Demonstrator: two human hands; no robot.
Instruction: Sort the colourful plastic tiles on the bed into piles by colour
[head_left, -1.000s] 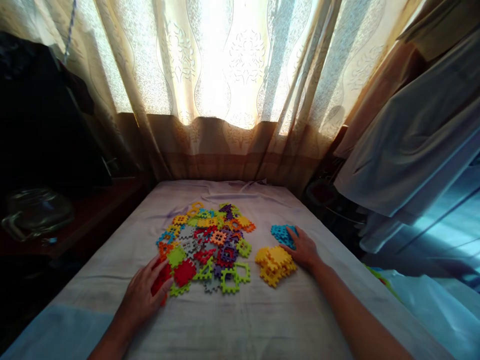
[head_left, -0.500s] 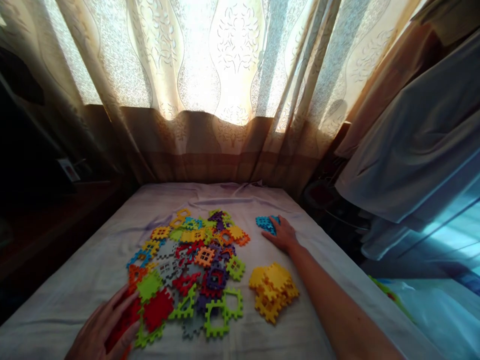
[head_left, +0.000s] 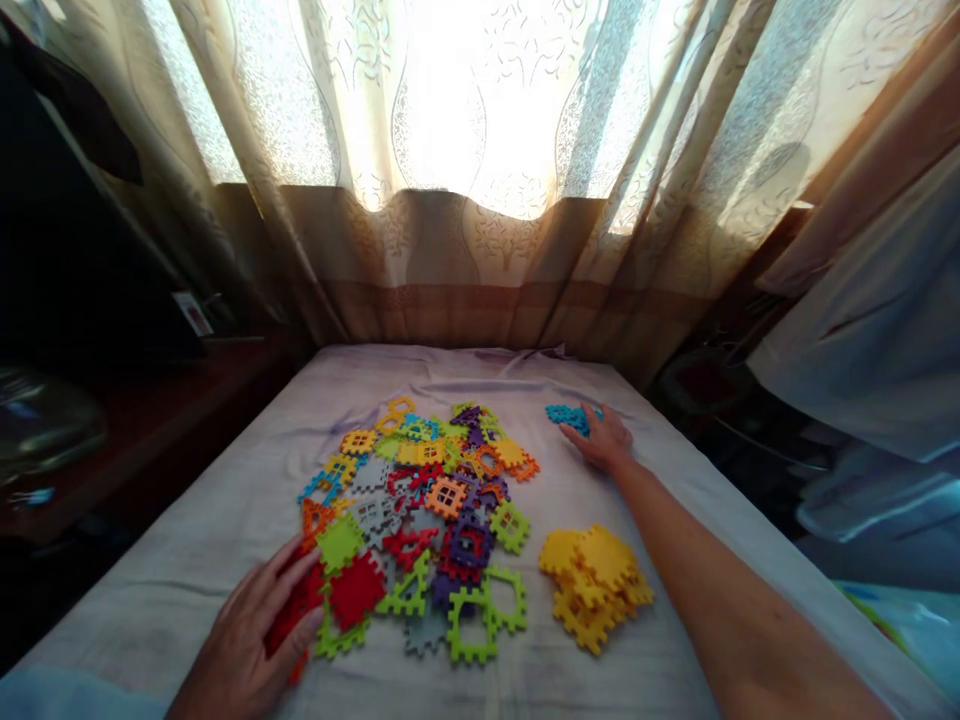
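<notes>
One blue toothed-plastic pile (head_left: pixel 564 415) now farther from one yellow pile (head_left: pixel 596 580), right hand (head_left: pixel 607 440) wide atop, left hand (head_left: pixel 251 615) wide over red tiles (head_left: pixel 302 598).

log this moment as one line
left hand: at red pieces | right hand: on blue pile | yellow pile: right of mixed heap

Main pile of pieces (head_left: pixel 448 497) left on sheet (head_left: pixel 225 500); near heap (head_left: pixel 598 580) right; far heap (head_left: pixel 571 419) behind that; curtain (head_left: pixel 450 260) beyond.

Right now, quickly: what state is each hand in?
Left hand: thumb apart, around red pieces; grip can't be told.
Right hand: on blue pieces; grip can't be told.
</notes>
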